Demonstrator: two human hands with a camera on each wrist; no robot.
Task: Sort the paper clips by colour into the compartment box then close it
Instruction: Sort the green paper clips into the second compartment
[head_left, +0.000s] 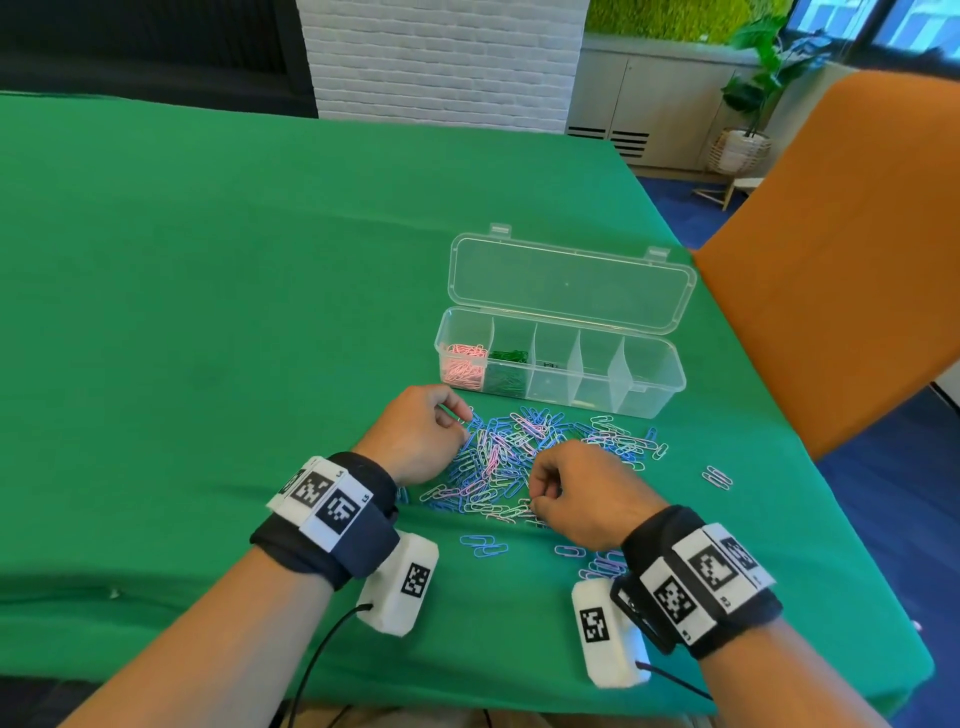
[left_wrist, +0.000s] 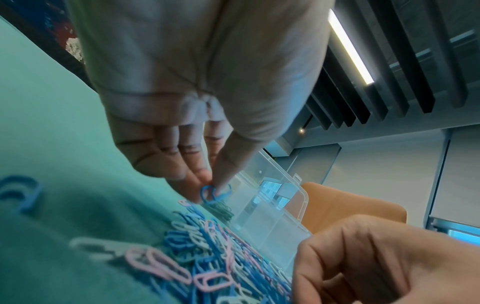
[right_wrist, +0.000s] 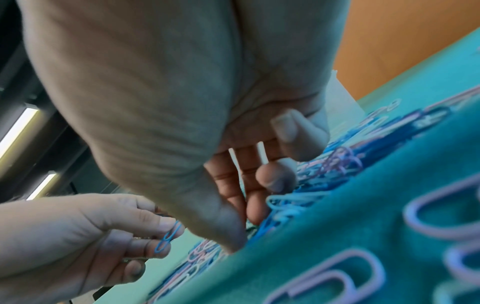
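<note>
Pinching one blue paper clip (left_wrist: 214, 194) between thumb and fingertips of my left hand (head_left: 418, 440), just above the left edge of the mixed pile of blue, pink and white paper clips (head_left: 519, 457). Same clip shows in the right wrist view (right_wrist: 168, 238), held at its top end and hanging down.

Right hand (head_left: 582, 493): fingers curled down into the near side of the pile; whether they grasp a clip I cannot tell, as the fingertips are hidden from the head view and blurred in the wrist view.

Clear plastic compartment box (head_left: 660, 364) stands on the green-covered desk (head_left: 234, 312) just beyond the pile, its hinged clear lid (head_left: 571, 283) open and leaning back. Five compartments. Leftmost holds pink paper clips (head_left: 464, 364); the next holds green paper clips (head_left: 506, 371). The other three hold no clips that I can make out; a small dark label shows through the middle one, unreadable.

A few stray clips lie apart to the right (head_left: 718, 477) and near my right wrist (head_left: 485, 545).

Black wristbands carry white square-code tags; small characters beside them are too small to read with certainty.
</note>
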